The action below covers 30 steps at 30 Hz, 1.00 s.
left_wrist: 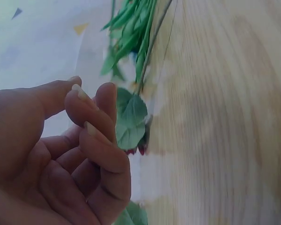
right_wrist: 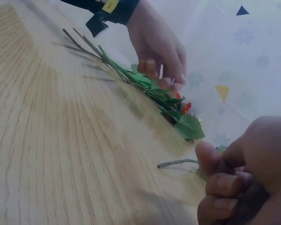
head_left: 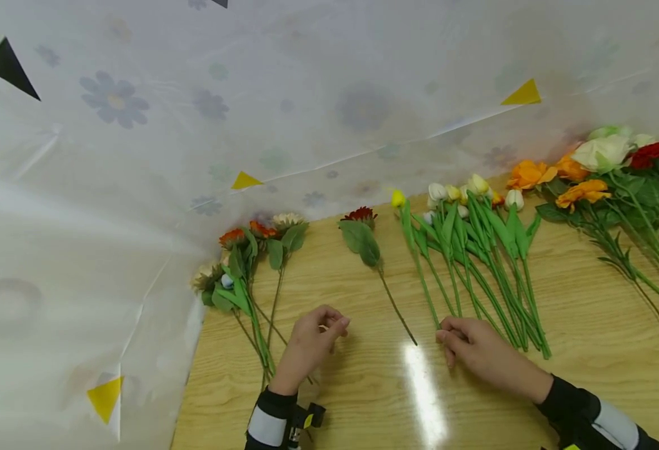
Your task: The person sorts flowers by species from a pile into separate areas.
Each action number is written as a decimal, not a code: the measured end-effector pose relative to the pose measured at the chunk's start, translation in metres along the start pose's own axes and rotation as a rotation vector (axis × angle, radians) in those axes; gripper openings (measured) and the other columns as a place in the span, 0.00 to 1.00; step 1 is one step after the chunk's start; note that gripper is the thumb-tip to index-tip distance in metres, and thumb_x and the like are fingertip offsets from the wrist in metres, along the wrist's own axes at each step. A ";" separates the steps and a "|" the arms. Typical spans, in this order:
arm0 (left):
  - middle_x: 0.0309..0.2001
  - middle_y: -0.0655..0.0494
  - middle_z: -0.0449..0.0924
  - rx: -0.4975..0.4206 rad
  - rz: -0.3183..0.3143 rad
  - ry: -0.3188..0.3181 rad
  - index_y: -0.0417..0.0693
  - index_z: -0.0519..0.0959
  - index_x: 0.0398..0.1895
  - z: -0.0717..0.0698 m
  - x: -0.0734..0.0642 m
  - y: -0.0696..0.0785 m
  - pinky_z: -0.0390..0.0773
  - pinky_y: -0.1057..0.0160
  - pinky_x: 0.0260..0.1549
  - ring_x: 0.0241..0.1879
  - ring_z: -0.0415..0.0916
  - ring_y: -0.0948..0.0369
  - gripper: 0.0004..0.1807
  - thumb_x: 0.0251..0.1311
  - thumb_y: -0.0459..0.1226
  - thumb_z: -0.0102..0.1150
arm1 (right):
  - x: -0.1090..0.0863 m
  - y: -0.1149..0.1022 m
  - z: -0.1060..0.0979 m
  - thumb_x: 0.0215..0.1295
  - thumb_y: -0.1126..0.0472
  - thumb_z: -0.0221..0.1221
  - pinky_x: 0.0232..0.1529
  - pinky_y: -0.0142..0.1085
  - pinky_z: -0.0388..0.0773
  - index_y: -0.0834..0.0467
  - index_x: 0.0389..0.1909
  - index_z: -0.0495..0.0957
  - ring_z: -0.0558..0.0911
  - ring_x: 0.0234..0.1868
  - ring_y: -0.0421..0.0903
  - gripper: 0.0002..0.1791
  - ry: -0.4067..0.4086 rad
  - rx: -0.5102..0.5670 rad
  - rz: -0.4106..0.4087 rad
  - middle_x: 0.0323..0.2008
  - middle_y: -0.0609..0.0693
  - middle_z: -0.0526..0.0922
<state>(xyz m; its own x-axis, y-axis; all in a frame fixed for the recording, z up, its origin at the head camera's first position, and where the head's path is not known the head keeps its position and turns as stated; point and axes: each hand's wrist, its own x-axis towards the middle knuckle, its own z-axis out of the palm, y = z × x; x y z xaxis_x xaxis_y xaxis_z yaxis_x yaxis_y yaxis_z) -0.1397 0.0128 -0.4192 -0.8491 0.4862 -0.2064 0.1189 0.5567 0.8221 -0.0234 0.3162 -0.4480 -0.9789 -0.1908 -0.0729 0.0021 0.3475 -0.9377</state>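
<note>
My right hand (head_left: 476, 347) has its fingers curled at the lower stem of a yellow tulip (head_left: 398, 199), pinching it; the stem's end is hidden by the hand. Beside that stem lie several white and yellow tulips (head_left: 478, 184) with green leaves. My left hand (head_left: 315, 340) hovers above the table, fingers loosely curled with nothing in them. A dark red flower (head_left: 360, 214) with a thin brown stem lies alone between the hands. In the right wrist view, its stem end (right_wrist: 171, 164) shows beside my right fingers.
At the left lies a bunch of orange and cream flowers (head_left: 262, 229), with a blue tulip (head_left: 227, 281) among them. Orange, white and red flowers (head_left: 602, 153) are heaped at the right. A patterned plastic sheet (head_left: 307, 125) bounds the wooden table (head_left: 357, 394) behind and to the left.
</note>
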 end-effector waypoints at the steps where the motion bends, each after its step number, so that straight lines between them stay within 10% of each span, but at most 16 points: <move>1: 0.38 0.49 0.86 0.002 -0.004 0.015 0.49 0.81 0.47 -0.002 -0.001 -0.002 0.78 0.64 0.22 0.22 0.79 0.52 0.16 0.74 0.51 0.57 | 0.000 0.001 -0.001 0.81 0.59 0.51 0.19 0.31 0.61 0.62 0.37 0.78 0.59 0.15 0.33 0.13 0.011 -0.007 0.016 0.21 0.47 0.79; 11: 0.39 0.46 0.85 0.044 -0.038 0.066 0.46 0.80 0.47 -0.014 -0.005 -0.010 0.77 0.64 0.22 0.25 0.81 0.47 0.16 0.75 0.50 0.57 | 0.003 0.007 -0.010 0.83 0.56 0.48 0.23 0.34 0.63 0.62 0.35 0.82 0.64 0.16 0.37 0.19 0.021 -0.037 0.110 0.18 0.48 0.81; 18: 0.38 0.50 0.85 0.489 -0.060 0.337 0.44 0.81 0.47 -0.035 -0.006 -0.015 0.70 0.65 0.19 0.21 0.74 0.62 0.10 0.72 0.41 0.62 | 0.001 0.009 -0.011 0.83 0.52 0.47 0.22 0.34 0.61 0.61 0.30 0.81 0.65 0.14 0.36 0.24 -0.084 -0.009 0.143 0.15 0.50 0.81; 24: 0.31 0.38 0.81 0.882 -0.049 0.541 0.33 0.80 0.38 -0.042 -0.010 -0.025 0.74 0.55 0.13 0.15 0.73 0.52 0.09 0.64 0.32 0.67 | -0.001 0.011 -0.009 0.83 0.51 0.47 0.20 0.34 0.62 0.60 0.29 0.81 0.64 0.13 0.36 0.24 -0.127 -0.004 0.137 0.14 0.49 0.80; 30: 0.19 0.41 0.75 1.009 -0.172 0.513 0.31 0.78 0.26 -0.041 -0.012 -0.035 0.76 0.49 0.12 0.15 0.75 0.47 0.11 0.67 0.28 0.57 | -0.001 0.011 -0.006 0.83 0.52 0.47 0.19 0.34 0.62 0.59 0.29 0.80 0.63 0.13 0.34 0.23 -0.148 -0.004 0.110 0.14 0.48 0.80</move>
<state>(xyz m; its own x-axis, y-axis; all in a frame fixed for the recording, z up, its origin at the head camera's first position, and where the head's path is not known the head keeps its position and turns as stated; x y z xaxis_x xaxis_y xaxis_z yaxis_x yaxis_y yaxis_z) -0.1550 -0.0398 -0.4235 -0.9766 0.1478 0.1565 0.1426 0.9888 -0.0441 -0.0233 0.3256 -0.4566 -0.9320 -0.2847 -0.2242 0.1059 0.3776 -0.9199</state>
